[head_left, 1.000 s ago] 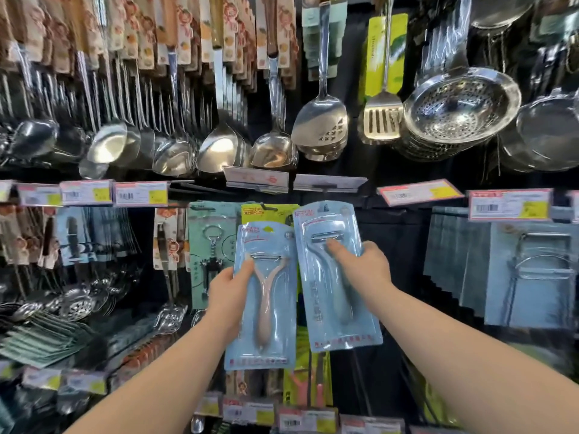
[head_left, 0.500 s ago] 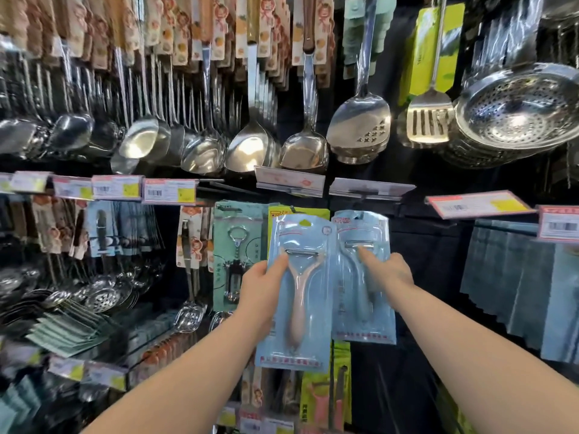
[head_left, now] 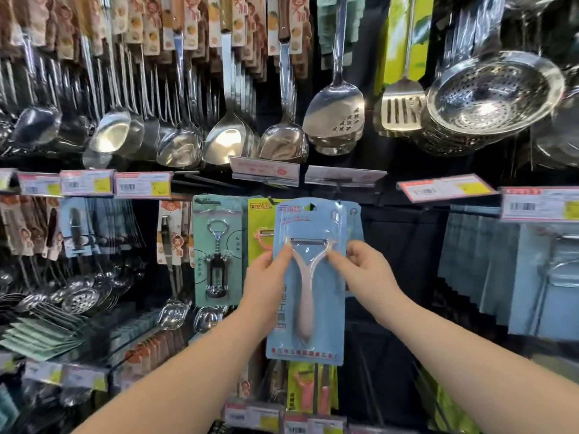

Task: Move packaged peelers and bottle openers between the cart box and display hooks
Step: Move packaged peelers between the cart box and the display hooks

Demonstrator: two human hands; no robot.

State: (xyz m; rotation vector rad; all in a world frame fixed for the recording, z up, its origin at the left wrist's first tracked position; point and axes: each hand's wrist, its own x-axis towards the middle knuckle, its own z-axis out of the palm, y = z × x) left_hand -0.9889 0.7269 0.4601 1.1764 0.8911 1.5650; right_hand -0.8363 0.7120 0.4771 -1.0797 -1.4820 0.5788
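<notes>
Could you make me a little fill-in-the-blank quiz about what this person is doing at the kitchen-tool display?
1. Both hands hold one blue blister pack that contains a ____.
2. The left hand grips the pack's ____ edge, the right hand the opposite one.
3. The green card hanging just left of the pack holds a ____.
4. The price tags above it each carry a ____ sticker.

Missing words: peeler; left; corkscrew; yellow
</notes>
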